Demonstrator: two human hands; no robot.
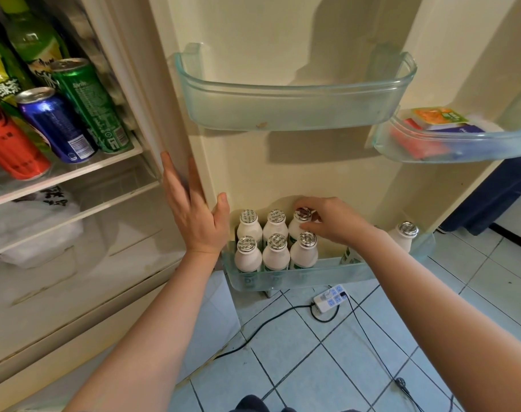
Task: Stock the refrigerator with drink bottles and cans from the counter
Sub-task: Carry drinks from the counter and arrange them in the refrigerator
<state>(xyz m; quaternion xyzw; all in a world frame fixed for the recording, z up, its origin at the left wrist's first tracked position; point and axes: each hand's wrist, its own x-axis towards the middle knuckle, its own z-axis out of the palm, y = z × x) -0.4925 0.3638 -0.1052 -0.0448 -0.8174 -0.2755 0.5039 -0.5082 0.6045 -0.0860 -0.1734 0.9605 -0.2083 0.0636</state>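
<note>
Several small white bottles with silver foil caps stand in two rows at the left of the bottom door bin (312,273). My right hand (330,223) closes its fingers around the cap of the back-right white bottle (297,226). One more white bottle (403,234) stands alone at the bin's right end. My left hand (194,209) lies flat and open against the fridge door's inner edge, holding nothing. On the fridge shelf at the left stand a green can (87,102), a blue can (54,123), a red bottle (12,144) and green tea bottles (30,40).
The middle door bin (295,96) holds nothing. A second door bin (455,141) at the right holds flat packets. White bags (30,224) fill the lower drawer. A white power strip (332,298) with black cables lies on the tiled floor below the door.
</note>
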